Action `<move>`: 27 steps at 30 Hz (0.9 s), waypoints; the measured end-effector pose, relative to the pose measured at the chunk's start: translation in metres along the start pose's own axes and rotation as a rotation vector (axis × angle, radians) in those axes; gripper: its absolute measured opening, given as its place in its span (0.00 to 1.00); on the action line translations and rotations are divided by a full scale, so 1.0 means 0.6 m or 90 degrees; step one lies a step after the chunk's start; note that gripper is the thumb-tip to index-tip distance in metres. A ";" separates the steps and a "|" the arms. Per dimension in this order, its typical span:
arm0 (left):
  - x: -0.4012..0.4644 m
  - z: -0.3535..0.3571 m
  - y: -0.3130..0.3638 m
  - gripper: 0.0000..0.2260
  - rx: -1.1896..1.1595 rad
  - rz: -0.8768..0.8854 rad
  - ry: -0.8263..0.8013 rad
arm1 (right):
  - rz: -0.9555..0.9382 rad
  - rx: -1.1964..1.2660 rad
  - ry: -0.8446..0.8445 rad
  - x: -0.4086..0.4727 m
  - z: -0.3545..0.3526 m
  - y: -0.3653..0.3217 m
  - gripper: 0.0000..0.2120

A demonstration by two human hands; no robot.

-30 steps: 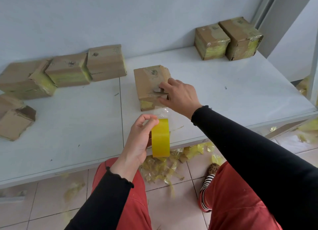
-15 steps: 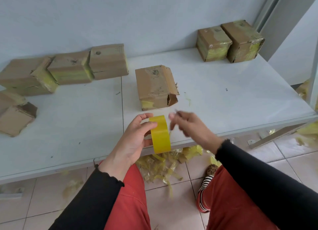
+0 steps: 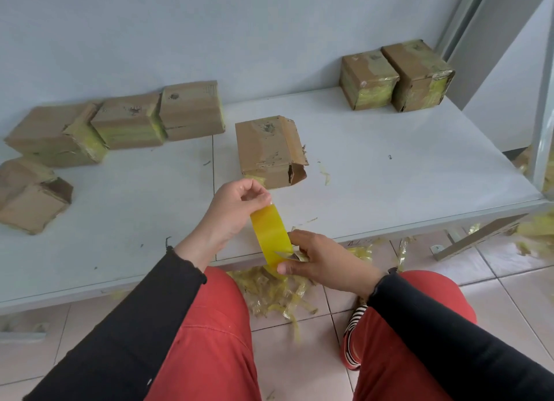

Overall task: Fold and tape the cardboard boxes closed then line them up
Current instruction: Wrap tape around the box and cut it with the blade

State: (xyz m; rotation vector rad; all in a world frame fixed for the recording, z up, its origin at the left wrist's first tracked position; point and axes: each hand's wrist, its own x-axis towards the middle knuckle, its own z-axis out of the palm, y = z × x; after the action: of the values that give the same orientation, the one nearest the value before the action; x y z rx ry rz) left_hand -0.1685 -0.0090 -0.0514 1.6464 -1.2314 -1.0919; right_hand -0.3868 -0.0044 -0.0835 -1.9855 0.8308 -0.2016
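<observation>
Two hands share the yellow roll of packing tape (image 3: 271,235): left hand (image 3: 232,217) grips it, right hand (image 3: 322,261) pinches its end, likely to seal the open-flapped brown cardboard box (image 3: 269,152) just beyond on the white table (image 3: 389,175).

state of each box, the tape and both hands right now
middle box: right end flap open, untaped
two boxes at back right: taped shut, side by side
tape roll: held above the table edge
left hand: grips the roll's top
right hand: pinches the tape's loose end
</observation>
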 end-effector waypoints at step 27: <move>0.373 -0.060 0.150 0.07 0.109 0.116 0.062 | 0.153 0.541 0.189 0.014 -0.058 -0.088 0.20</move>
State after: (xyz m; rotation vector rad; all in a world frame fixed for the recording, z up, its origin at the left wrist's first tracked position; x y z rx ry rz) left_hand -0.1252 -0.2425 0.0044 1.6560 -1.4125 -0.8049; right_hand -0.3714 -0.0173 -0.0228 -1.0645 0.9538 -0.6072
